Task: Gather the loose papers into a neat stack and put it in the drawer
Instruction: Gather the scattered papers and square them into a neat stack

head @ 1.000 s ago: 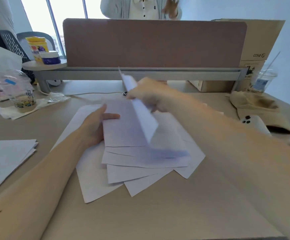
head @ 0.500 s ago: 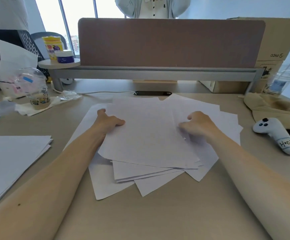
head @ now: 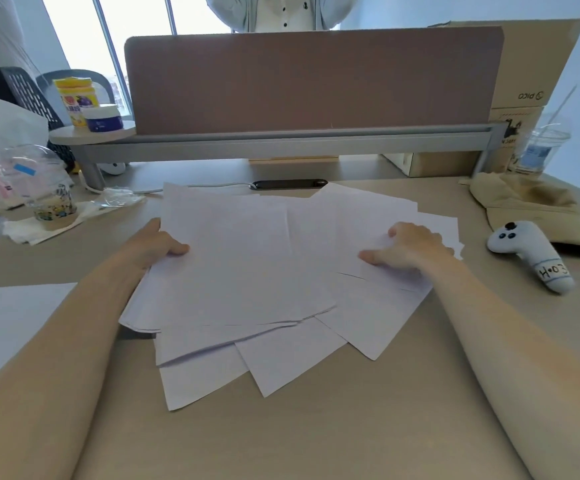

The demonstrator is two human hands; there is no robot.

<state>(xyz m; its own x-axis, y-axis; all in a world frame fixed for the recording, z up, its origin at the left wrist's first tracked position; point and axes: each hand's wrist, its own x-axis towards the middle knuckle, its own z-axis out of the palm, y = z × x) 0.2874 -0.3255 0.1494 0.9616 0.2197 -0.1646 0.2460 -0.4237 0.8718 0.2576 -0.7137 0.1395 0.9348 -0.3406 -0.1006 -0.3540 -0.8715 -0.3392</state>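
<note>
I'm seeing loose white paper sheets (head: 247, 265) lying fanned mid-desk on the beige tabletop (head: 316, 438); no drawer in view. The left hand (head: 158, 242) is pinching the left edge, thumb on top. The right hand (head: 411, 249) is clawing the right sheets, fingers curled. I'm expecting trouble if squeezing inward: top sheets buckling, ungripped near-side ones slipping out.

We see the loose papers (head: 247, 271), a pile of plain white sheets in the middle of the table (head: 316, 427). They are not lined up. They lie fanned out, and corners stick out on the near side and the right side. The top sheet is big and has a soft fold line down it. The left edge of the pile is lifted a little off the table.
</note>
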